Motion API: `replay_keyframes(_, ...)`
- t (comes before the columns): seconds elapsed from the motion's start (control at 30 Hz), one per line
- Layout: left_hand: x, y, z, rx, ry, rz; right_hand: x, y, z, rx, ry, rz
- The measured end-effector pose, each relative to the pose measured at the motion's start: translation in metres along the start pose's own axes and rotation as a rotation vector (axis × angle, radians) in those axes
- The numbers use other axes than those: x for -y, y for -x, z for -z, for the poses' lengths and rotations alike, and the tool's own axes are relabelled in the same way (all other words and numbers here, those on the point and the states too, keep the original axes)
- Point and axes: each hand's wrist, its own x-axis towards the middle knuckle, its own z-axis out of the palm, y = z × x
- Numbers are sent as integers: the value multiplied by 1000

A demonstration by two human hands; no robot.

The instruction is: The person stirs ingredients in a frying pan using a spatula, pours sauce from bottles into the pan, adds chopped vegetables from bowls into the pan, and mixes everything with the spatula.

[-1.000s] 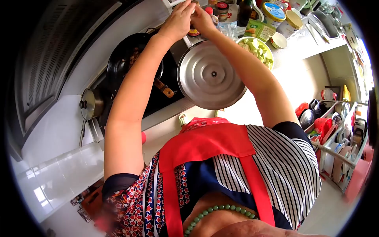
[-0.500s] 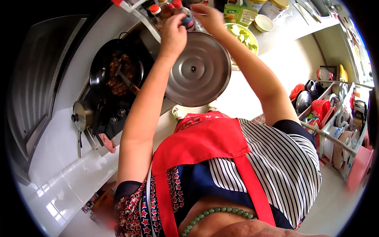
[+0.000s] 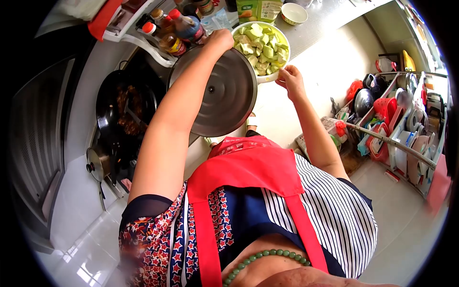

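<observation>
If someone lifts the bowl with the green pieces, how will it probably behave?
The bowl is probably stiff: its rim looks evenly round. It may feel fairly heavy, being heaped with green pieces. If tilted, it may spill some, because the top pieces lie loose near the rim.

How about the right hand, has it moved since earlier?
Yes: from left of the bowl of green chunks, the right hand moved to its near right edge.

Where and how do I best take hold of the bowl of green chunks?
I'd take the bowl by its rim at opposite sides, coming in from left and right: it is wide, open and heaped, so its middle offers no good hold. The right side looks freer; the lid sits close on the near left.
</observation>
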Motion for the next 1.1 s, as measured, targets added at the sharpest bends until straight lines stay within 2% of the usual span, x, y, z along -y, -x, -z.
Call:
replay_keyframes(0.03,-5,-7,-2,76,19,37,-1,-4,-2,-11,-26,9)
replay_keyframes(0.13,-1,-37,-22,59,58,100,0,-5,-6,-60,-69,11)
replay_keyframes(0.23,-2,-43,-21,97,64,65,0,-19,-1,-90,-100,104)
replay_keyframes(0.33,-19,-43,-17,193,-80,45,9,-30,10,-112,-164,152)
replay_keyframes(0.5,-35,-43,-23,54,118,12,16,-47,31,-144,-228,267)
replay_keyframes(0.67,-54,-31,-18,111,118,15,27,-43,46,-191,-246,365)
replay_keyframes(0.83,-64,2,-3,-192,499,-164,78,-11,72,-100,-242,456)
replay_keyframes(0.87,-65,5,-1,-140,686,-140,96,3,70,-90,-273,451)
replay_keyframes(0.9,-70,33,16,-4,1061,-100,109,9,75,-34,-255,431)
replay_keyframes(0.93,-70,55,26,13,1309,-61,120,14,79,18,-275,444)
replay_keyframes(1.07,-32,143,57,104,1786,-85,162,55,45,267,-297,386)
replay_keyframes(1.1,-22,167,59,181,1867,-51,163,56,35,339,-293,359)
